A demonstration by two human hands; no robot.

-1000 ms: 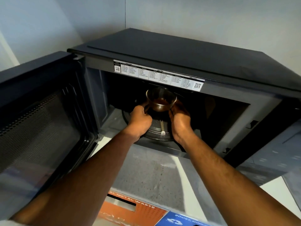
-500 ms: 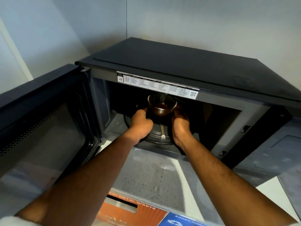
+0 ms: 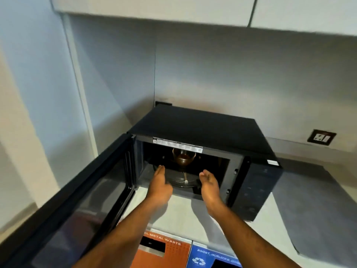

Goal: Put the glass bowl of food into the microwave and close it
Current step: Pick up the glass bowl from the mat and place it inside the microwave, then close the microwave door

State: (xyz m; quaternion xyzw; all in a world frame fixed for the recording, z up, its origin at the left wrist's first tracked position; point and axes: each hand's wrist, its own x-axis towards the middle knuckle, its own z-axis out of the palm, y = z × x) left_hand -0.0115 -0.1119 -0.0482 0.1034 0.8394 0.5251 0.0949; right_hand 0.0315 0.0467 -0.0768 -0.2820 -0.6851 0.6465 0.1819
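A small glass bowl (image 3: 183,158) with dark brown food stands on the glass turntable (image 3: 178,179) inside the black microwave (image 3: 195,123). The microwave door (image 3: 81,206) hangs wide open to the left. My left hand (image 3: 159,185) is at the cavity's mouth, fingers straight and apart, holding nothing. My right hand (image 3: 209,183) is at the mouth too, palm turned inward, fingers apart, also with nothing in it. Both hands are a little in front of the bowl and do not touch it.
The microwave stands in a corner on a grey counter (image 3: 301,192). Its control panel (image 3: 255,190) is on the right. Below the counter edge are an orange waste bin label (image 3: 160,250) and a blue recycling label (image 3: 212,257). A wall socket (image 3: 321,137) sits at the right, cabinets overhead.
Both hands have let go of the bowl and drawn back to the cavity's mouth, fingers now apart. The bowl stays on the turntable. The camera has pulled back and tilted up.
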